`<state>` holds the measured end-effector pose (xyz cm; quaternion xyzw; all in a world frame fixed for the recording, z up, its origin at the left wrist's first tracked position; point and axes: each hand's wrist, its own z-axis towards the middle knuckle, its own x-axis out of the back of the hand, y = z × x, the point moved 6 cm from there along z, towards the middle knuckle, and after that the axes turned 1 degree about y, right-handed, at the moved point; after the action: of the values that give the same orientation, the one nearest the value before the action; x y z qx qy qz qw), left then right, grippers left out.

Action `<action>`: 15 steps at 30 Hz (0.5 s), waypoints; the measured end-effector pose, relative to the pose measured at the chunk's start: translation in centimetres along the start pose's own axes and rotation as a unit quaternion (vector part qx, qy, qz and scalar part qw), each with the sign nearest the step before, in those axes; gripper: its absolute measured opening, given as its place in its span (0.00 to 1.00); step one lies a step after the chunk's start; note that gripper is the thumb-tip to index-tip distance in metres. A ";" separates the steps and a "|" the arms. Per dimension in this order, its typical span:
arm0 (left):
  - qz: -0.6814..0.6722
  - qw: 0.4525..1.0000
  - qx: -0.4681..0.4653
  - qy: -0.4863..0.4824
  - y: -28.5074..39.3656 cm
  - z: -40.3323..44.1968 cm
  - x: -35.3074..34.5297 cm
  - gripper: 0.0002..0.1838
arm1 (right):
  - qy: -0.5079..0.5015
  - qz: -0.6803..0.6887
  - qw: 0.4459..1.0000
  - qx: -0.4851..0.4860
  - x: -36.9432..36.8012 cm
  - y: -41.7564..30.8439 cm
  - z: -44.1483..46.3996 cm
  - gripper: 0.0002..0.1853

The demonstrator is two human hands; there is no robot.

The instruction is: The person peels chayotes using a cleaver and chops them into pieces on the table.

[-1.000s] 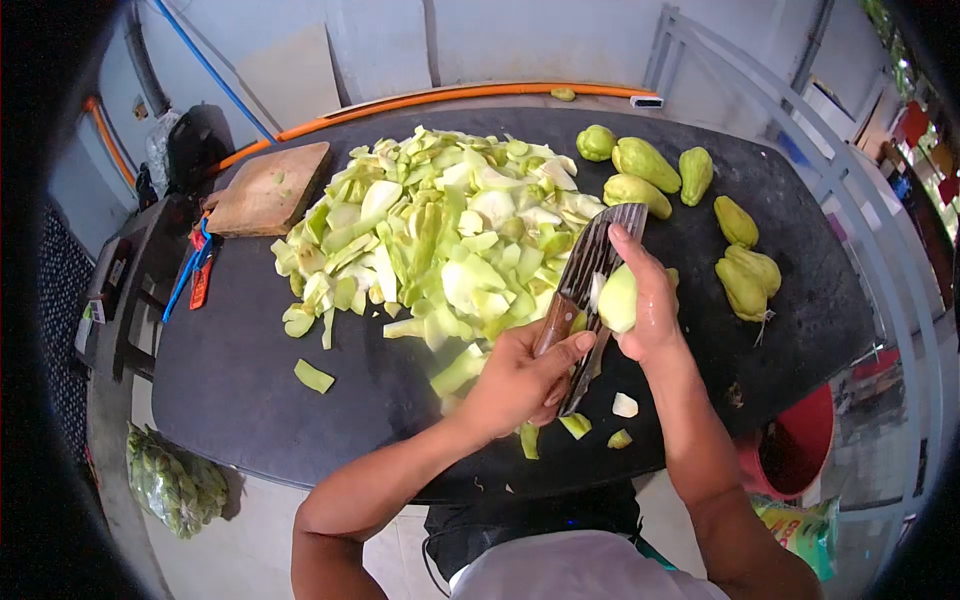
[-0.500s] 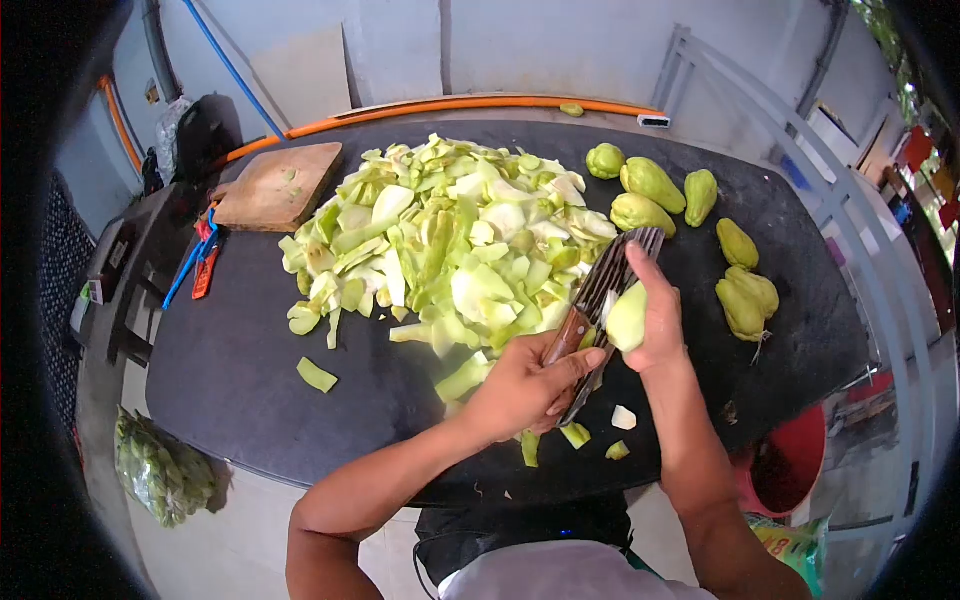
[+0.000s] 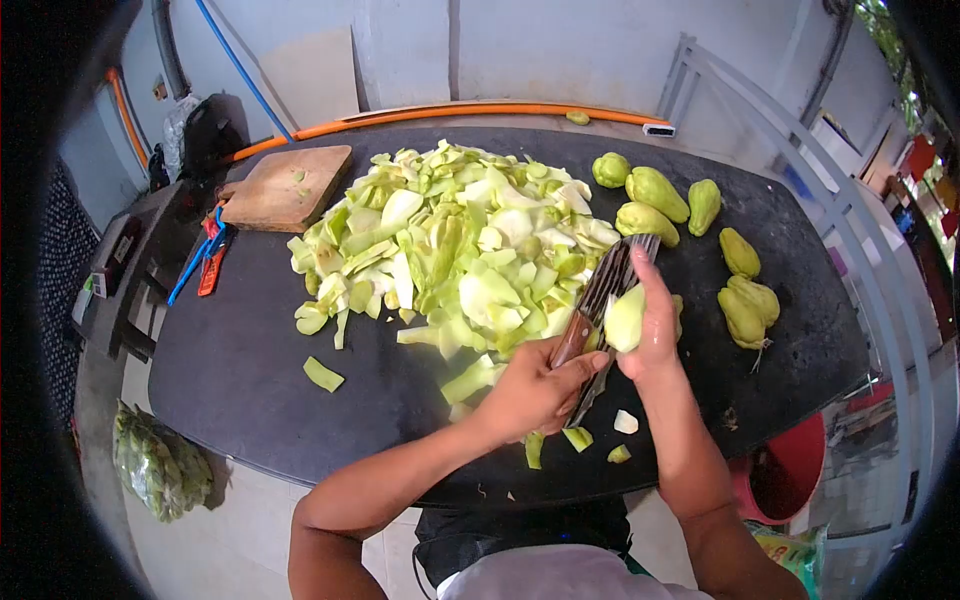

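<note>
My left hand (image 3: 535, 395) is closed around the brown wooden handle of a broad-bladed knife (image 3: 617, 272). The blade slants up and to the right, and dark and light stripes show across it. In my right hand (image 3: 656, 320) is a pale green chayote piece (image 3: 625, 318), cut face towards the blade and very near it; whether they touch I cannot tell. My right thumb points up along the blade's side. Just beyond the knife lies a large heap of sliced chayote (image 3: 450, 235). A few scraps (image 3: 578, 438) lie on the table below my hands.
Several whole chayotes (image 3: 655, 193) rest at the right of the dark table (image 3: 250, 400). A wooden cutting board (image 3: 285, 188) and an orange-and-blue tool (image 3: 211, 265) are at the far left. A red bucket (image 3: 785, 475) stands below the right edge, a bag of greens (image 3: 160, 465) on the floor at left.
The whole view has shifted slightly. My right hand and the chayote piece have moved a little lower along the blade; both grips stay the same.
</note>
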<state>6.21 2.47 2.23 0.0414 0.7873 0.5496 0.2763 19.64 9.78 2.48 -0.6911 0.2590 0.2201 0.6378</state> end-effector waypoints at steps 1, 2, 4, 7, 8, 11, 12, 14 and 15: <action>0.002 1.000 0.007 0.001 0.0 0.0 0.0 0.17 | 0.026 0.028 0.999 0.014 -0.1 0.3 -0.3 0.22; 0.008 1.000 0.002 -0.004 -0.1 0.0 0.0 0.17 | 0.052 0.055 0.997 0.029 0.0 0.3 -0.5 0.24; 0.021 1.000 -0.010 -0.016 -0.3 -0.1 -0.1 0.18 | 0.000 0.027 1.000 -0.013 -0.7 0.3 -0.6 0.24; 0.032 0.998 -0.046 -0.010 -0.5 0.1 -0.2 0.16 | -0.005 0.026 1.000 0.003 -1.2 0.0 -0.9 0.25; 0.079 0.994 -0.079 0.018 -0.3 0.3 0.1 0.15 | 0.011 0.046 0.999 0.024 -0.9 0.1 -0.6 0.25; 0.218 0.956 -0.176 0.090 1.0 0.1 0.3 0.14 | 0.035 0.067 0.997 0.031 -0.1 0.8 -0.3 0.34; 0.260 0.936 -0.211 0.112 2.3 -0.5 0.2 0.14 | 0.040 0.080 0.996 0.007 -0.7 1.0 -0.8 0.36; 0.312 0.915 -0.203 0.155 3.4 -1.0 1.1 0.14 | 0.030 0.114 0.992 -0.050 -1.0 1.7 -1.2 0.44; 0.300 0.915 -0.209 0.168 3.8 -1.2 1.6 0.14 | 0.048 0.154 0.983 -0.081 -0.9 1.9 -1.4 0.45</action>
<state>3.38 3.58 5.26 0.1237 0.6397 0.7578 -0.0358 17.73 8.32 1.75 -0.7022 0.3740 0.3031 0.5246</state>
